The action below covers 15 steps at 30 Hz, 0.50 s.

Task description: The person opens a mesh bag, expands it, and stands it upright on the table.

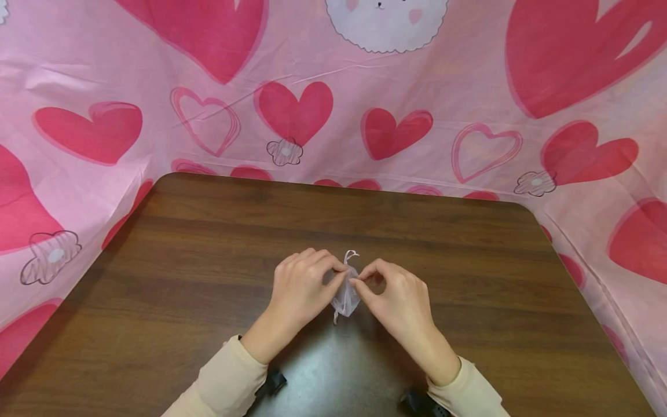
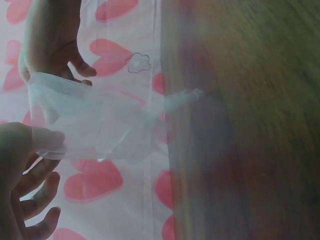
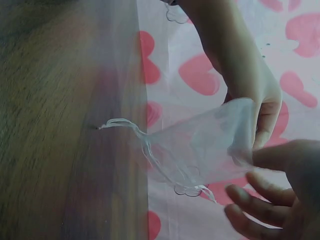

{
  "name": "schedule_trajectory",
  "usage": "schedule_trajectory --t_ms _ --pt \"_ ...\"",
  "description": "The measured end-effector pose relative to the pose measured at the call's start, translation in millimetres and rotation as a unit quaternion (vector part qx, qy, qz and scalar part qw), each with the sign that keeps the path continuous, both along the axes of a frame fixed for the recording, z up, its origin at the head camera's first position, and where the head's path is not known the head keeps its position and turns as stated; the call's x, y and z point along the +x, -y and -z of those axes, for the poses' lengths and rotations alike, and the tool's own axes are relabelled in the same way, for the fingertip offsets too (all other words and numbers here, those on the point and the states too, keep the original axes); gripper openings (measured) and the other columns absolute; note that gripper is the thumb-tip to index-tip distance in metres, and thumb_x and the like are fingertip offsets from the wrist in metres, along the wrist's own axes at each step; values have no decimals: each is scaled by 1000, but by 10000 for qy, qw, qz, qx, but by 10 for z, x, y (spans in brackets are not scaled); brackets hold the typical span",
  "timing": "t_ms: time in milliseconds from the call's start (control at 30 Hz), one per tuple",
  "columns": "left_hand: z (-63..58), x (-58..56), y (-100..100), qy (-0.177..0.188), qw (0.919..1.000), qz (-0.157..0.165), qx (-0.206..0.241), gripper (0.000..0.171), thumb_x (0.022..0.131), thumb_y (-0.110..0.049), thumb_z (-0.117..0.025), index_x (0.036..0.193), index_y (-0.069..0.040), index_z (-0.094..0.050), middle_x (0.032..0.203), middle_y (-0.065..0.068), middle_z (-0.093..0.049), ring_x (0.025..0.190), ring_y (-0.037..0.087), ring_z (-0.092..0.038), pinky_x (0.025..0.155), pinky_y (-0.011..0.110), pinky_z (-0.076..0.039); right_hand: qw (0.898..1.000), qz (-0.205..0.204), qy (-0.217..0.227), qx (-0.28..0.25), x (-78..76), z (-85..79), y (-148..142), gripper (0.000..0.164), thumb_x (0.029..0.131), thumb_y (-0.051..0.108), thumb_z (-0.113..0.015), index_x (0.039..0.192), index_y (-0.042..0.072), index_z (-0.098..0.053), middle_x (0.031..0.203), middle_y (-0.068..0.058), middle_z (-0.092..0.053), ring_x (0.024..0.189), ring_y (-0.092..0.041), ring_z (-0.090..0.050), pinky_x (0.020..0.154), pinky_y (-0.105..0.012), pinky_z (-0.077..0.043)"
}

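Between my two hands hangs a small sheer white drawstring pouch (image 1: 345, 300), nearly see-through. My left hand (image 1: 302, 286) pinches one side of it between thumb and forefinger. On the opposite side, my right hand (image 1: 400, 296) pinches it the same way. A thin white drawstring (image 3: 122, 121) trails from the narrowed part of the pouch in the right wrist view, with a shorter cord end (image 3: 206, 192) at its lower edge. The pouch (image 2: 95, 120) is spread between both hands in the left wrist view, its wider end at the fingers.
A dark brown wooden table (image 1: 219, 231) with rounded corners lies under the hands. Behind it and along its sides hangs a pink cloth (image 1: 333, 63) printed with red hearts. Dark straps (image 1: 273, 383) show at the wrists below beige sleeves (image 1: 229, 376).
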<state>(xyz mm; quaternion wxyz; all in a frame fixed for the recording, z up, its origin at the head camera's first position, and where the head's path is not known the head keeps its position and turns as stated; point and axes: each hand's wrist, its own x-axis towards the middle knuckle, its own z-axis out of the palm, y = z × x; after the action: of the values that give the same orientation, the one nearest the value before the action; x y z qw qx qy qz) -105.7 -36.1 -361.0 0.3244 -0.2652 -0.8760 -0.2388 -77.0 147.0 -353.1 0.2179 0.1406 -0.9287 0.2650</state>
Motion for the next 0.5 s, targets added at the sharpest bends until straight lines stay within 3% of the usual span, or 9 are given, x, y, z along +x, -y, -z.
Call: schedule_trajectory --t_ms 133,233,367,500 --pt "-4 -3 18 -23 9998 -113 144 12 75 -22 -86 78 -25 -75 74 -13 -68 63 9 -57 53 27 -43 9988 -73 451 150 24 1 12 20 76 28 -86 85 21 -70 73 8 -63 65 -9 -58 55 -31 -44" --pt "-16 -12 43 -26 9994 -197 297 12 75 -19 -83 78 -25 -74 70 -13 -66 59 8 -53 52 28 -42 9977 -31 601 317 23 8 3 14 78 25 -84 83 22 -72 72 9 -63 66 -9 -59 55 -32 -45" --pt "-23 -25 77 -11 9985 -315 438 10 77 -19 -82 77 -25 -74 65 -13 -63 55 7 -50 50 29 -40 9989 64 391 259 9 16 -28 11 79 15 -81 80 22 -73 70 8 -62 65 -11 -60 54 -32 -45" --pt "-21 -30 87 -134 9984 -368 419 10 77 -20 -83 76 -24 -74 64 -13 -64 55 10 -51 51 30 -41 10000 60 17 -53 0 10 -34 8 82 17 -81 83 19 -73 71 8 -63 63 -10 -58 54 -33 -44"
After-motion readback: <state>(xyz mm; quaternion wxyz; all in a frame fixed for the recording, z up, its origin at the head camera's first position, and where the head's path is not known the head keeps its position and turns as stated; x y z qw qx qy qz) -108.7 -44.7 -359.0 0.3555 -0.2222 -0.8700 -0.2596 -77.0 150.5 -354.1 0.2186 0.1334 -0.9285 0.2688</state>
